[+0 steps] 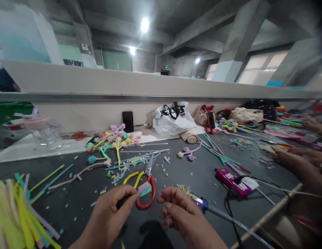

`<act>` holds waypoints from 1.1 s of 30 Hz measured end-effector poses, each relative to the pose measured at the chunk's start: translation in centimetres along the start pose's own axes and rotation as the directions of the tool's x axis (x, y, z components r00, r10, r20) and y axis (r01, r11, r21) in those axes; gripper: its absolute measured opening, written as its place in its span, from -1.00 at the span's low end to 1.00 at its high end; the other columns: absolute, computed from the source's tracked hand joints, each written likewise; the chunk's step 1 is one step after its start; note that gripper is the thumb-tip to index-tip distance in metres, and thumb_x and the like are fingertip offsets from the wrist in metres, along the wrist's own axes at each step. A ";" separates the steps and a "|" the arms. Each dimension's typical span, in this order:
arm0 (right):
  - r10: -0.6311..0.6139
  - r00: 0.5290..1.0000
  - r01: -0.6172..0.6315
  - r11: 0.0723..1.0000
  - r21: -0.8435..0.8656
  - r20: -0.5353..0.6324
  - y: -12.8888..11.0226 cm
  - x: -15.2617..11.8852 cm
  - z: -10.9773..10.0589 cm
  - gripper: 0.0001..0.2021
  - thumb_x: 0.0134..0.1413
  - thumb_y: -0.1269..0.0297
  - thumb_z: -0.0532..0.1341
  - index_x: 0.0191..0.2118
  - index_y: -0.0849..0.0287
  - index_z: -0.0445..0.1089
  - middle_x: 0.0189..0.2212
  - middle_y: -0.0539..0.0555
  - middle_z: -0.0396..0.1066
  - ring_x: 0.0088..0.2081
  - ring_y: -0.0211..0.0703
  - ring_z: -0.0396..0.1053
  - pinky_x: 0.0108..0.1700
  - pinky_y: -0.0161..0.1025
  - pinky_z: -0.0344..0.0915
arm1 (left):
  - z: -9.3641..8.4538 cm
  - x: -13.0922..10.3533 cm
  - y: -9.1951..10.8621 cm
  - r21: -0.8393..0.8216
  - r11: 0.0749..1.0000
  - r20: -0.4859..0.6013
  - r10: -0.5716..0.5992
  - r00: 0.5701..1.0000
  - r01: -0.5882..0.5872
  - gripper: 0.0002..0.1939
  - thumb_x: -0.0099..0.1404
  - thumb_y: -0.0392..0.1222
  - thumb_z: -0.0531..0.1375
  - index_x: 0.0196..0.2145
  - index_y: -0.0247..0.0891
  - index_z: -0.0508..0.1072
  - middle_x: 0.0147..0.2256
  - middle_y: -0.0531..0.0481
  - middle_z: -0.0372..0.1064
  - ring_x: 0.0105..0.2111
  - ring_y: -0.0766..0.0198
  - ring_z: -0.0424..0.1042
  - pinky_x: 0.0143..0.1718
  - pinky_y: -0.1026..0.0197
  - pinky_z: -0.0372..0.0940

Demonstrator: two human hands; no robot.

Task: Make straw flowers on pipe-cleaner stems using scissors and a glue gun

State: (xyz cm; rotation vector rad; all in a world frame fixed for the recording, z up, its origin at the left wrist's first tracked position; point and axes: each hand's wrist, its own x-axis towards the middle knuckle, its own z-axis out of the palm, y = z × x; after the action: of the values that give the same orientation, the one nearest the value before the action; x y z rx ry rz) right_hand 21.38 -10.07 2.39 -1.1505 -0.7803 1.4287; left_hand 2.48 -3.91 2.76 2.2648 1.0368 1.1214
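Your left hand (109,211) has its grip pinched on a pastel piece (144,189), in front of the scissors (148,168); your right hand (183,211), grip loosely parted, curls near the glue gun (203,205).

The hall is dim and grey, lit by white ceiling lamps (144,25) that glare with soft halos, plus paler light from the windows (255,64) far right. A dark shadow (154,236) lies near on the table (80,204). The bottle (46,135) at left and the piece (144,189) in the left hand (115,207) look blurred, edges stretch, and the upper right corner blackens.
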 end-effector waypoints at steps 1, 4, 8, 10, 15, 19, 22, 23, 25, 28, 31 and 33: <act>-0.009 1.000 0.008 0.999 0.034 0.003 0.1 0.3 0.6 -0.72 -0.25 0.28 0.30 -0.33 0.15 0.28 -0.37 0.00 0.31 -0.51 -0.34 0.25 -0.51 -0.37 0.20 | -0.4 0.4 0.2 -0.009 1.000 -0.017 0.000 1.000 0.000 -0.83 0.20 -0.20 0.09 -0.50 -0.23 0.41 -0.61 0.11 0.37 -0.61 0.37 0.36 -0.63 0.42 0.27; -0.074 0.996 0.067 0.991 0.120 0.055 0.5 1.5 2.6 -0.65 -0.28 0.24 0.35 -0.29 0.14 0.29 -0.38 0.01 0.32 -0.49 -0.33 0.26 -0.49 -0.37 0.17 | -1.5 1.5 0.6 -0.047 0.999 -0.035 0.005 0.999 -0.007 -0.81 0.20 -0.19 0.09 -0.51 -0.25 0.41 -0.61 0.10 0.36 -0.60 0.37 0.36 -0.61 0.42 0.28; -0.211 0.971 0.182 0.956 0.229 0.110 1.2 3.6 5.2 -0.57 -0.30 0.13 0.37 -0.22 0.09 0.32 -0.37 -0.01 0.30 -0.51 -0.33 0.22 -0.49 -0.35 0.15 | -2.8 2.4 0.7 -0.013 0.998 -0.071 0.055 0.996 -0.056 -0.85 0.20 -0.21 0.09 -0.48 -0.24 0.41 -0.58 0.10 0.37 -0.59 0.38 0.37 -0.60 0.43 0.28; -0.270 0.956 0.235 0.937 0.257 0.112 1.2 4.3 6.3 -0.56 -0.30 0.11 0.37 -0.19 0.06 0.33 -0.36 0.00 0.29 -0.50 -0.33 0.22 -0.47 -0.35 0.15 | -3.2 2.4 0.6 0.044 0.993 -0.133 0.116 0.984 -0.111 -0.89 0.19 -0.25 0.10 -0.46 -0.23 0.39 -0.55 0.10 0.39 -0.57 0.38 0.38 -0.56 0.42 0.29; -0.339 0.928 0.286 0.913 0.291 0.153 0.7 4.7 8.0 -0.49 -0.29 0.22 0.38 -0.09 0.00 0.30 -0.26 0.02 0.31 -0.48 -0.32 0.22 -0.43 -0.33 0.18 | -4.1 1.3 -0.3 0.238 0.929 -0.267 0.344 0.900 -0.284 -0.89 0.17 -0.38 0.08 -0.38 -0.25 0.37 -0.48 0.02 0.41 -0.48 0.36 0.40 -0.44 0.38 0.31; -0.303 0.934 0.251 0.933 0.258 0.188 0.8 4.4 8.3 -0.57 -0.24 0.25 0.36 -0.14 0.06 0.34 -0.34 0.02 0.31 -0.43 -0.29 0.23 -0.40 -0.34 0.20 | -4.9 0.2 -1.5 0.476 0.758 -0.201 0.588 0.784 -0.446 -0.76 0.13 -0.45 0.06 -0.24 -0.31 0.38 -0.38 -0.09 0.46 -0.38 0.28 0.42 -0.33 0.28 0.32; -0.266 0.947 0.216 0.942 0.255 0.179 1.0 4.1 8.3 -0.61 -0.21 0.23 0.34 -0.17 0.10 0.34 -0.33 0.04 0.30 -0.44 -0.28 0.26 -0.42 -0.32 0.22 | -5.2 -0.5 -2.3 0.582 0.653 -0.154 0.674 0.722 -0.484 -0.76 0.15 -0.42 0.05 -0.22 -0.34 0.40 -0.37 -0.09 0.48 -0.36 0.28 0.42 -0.28 0.26 0.29; -0.259 0.948 0.211 0.945 0.249 0.183 1.1 3.9 8.3 -0.62 -0.21 0.22 0.34 -0.18 0.12 0.34 -0.33 0.04 0.31 -0.45 -0.28 0.26 -0.42 -0.32 0.22 | -5.3 -0.7 -2.5 0.595 0.630 -0.137 0.691 0.710 -0.498 -0.76 0.16 -0.40 0.03 -0.23 -0.34 0.41 -0.38 -0.09 0.48 -0.35 0.28 0.41 -0.26 0.25 0.27; -0.252 0.946 0.211 0.955 0.206 0.202 1.1 3.7 8.4 -0.66 -0.19 0.23 0.33 -0.21 0.14 0.34 -0.36 0.04 0.31 -0.48 -0.30 0.25 -0.44 -0.33 0.22 | -5.2 -1.2 -2.9 0.600 0.609 -0.106 0.704 0.703 -0.519 -0.77 0.19 -0.39 0.01 -0.25 -0.32 0.41 -0.38 -0.07 0.49 -0.33 0.28 0.41 -0.23 0.24 0.25; -0.247 0.949 0.228 0.967 0.114 0.197 1.1 3.6 8.4 -0.74 -0.19 0.25 0.33 -0.31 0.17 0.34 -0.42 0.00 0.31 -0.52 -0.34 0.20 -0.48 -0.37 0.19 | -4.9 -1.8 -3.5 0.584 0.609 -0.062 0.693 0.718 -0.537 -0.76 0.21 -0.39 0.01 -0.22 -0.31 0.42 -0.35 -0.05 0.49 -0.26 0.27 0.39 -0.17 0.23 0.21; -0.257 0.955 0.259 0.966 0.009 0.148 1.4 3.7 8.2 -0.80 -0.17 0.27 0.31 -0.37 0.18 0.33 -0.49 -0.04 0.28 -0.54 -0.36 0.18 -0.49 -0.39 0.16 | -4.4 -2.2 -3.8 0.529 0.650 -0.012 0.649 0.760 -0.546 -0.73 0.20 -0.40 0.03 -0.16 -0.30 0.39 -0.31 -0.07 0.48 -0.22 0.23 0.38 -0.12 0.20 0.20; -0.285 0.951 0.296 0.951 -0.085 0.122 1.7 3.8 7.9 -0.84 -0.15 0.28 0.28 -0.40 0.18 0.32 -0.52 -0.05 0.26 -0.54 -0.35 0.18 -0.49 -0.39 0.15 | -4.2 -2.4 -3.8 0.449 0.733 0.028 0.560 0.828 -0.511 -0.71 0.20 -0.40 0.03 -0.13 -0.26 0.37 -0.28 -0.09 0.47 -0.23 0.22 0.38 -0.13 0.19 0.21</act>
State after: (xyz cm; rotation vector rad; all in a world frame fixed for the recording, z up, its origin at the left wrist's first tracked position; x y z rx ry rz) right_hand 13.61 -5.70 2.50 -0.9916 -1.0648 1.2220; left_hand -3.48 -3.16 1.66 3.0361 0.7291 1.3475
